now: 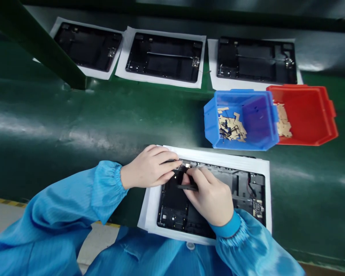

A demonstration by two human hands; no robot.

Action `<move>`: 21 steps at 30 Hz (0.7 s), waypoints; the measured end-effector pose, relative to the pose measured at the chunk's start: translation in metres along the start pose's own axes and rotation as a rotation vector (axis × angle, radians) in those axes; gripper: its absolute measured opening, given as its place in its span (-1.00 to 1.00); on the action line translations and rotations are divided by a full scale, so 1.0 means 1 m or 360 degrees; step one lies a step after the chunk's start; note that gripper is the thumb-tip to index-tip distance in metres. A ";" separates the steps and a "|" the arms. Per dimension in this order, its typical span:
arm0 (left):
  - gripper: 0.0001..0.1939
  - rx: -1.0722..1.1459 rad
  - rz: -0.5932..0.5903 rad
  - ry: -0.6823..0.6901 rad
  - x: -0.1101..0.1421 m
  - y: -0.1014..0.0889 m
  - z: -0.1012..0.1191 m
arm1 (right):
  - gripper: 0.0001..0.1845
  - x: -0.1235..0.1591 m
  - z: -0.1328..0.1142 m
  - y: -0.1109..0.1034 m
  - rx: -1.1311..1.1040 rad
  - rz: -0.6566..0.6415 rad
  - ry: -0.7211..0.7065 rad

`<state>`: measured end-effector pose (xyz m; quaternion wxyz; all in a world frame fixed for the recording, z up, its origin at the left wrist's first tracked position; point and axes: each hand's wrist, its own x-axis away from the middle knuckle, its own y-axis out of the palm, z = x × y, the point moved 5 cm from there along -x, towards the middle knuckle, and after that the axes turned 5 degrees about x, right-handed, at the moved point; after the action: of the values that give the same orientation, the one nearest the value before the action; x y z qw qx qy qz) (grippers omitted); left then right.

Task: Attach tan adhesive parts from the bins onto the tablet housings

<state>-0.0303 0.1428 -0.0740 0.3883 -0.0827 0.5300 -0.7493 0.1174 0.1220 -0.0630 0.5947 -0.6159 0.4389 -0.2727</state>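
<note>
A black tablet housing (198,214) lies on white sheets (152,214) right in front of me. My left hand (152,166) rests at the upper left corner of the housing, fingers stretched along its edge. My right hand (211,193) is closed over the left part of the housing, pinching a dark slim tool (186,187). The tool's working end is hidden by my fingers. Near the fingertips sits a small pale piece (187,165) inside the housing. A small circuit board (258,208) shows at the housing's right side.
Beyond my hands stand a blue bin (248,143) with cream pieces and dark wires, and a red bin (310,119) with cream pieces. Three similar housings (166,57) lie on white sheets along the back. A green post (46,50) rises at the left.
</note>
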 end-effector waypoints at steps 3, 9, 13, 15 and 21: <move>-0.69 -0.0022 -0.0009 -0.0023 -0.001 0.000 0.001 | -0.61 -0.002 -0.001 -0.001 0.0031 0.0045 -0.0031; -0.69 -0.0031 -0.0032 -0.0021 -0.001 0.001 0.002 | -0.72 -0.004 -0.002 0.002 -0.0029 -0.0006 -0.0011; -0.72 -0.0073 0.0020 -0.0017 0.000 -0.001 0.005 | -0.79 -0.004 0.003 0.004 -0.0160 -0.0020 0.0000; -0.73 -0.0122 0.0042 0.0024 0.001 -0.002 0.008 | -0.83 -0.004 0.002 0.003 -0.0199 -0.0078 -0.0052; -0.71 -0.0182 -0.0008 0.0033 0.002 -0.004 0.011 | -0.87 0.018 0.037 -0.040 -0.0410 -0.0135 -0.0058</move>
<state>-0.0275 0.1338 -0.0661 0.3755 -0.0983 0.5758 -0.7196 0.1658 0.1206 -0.0327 0.5066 -0.7100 0.4329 -0.2277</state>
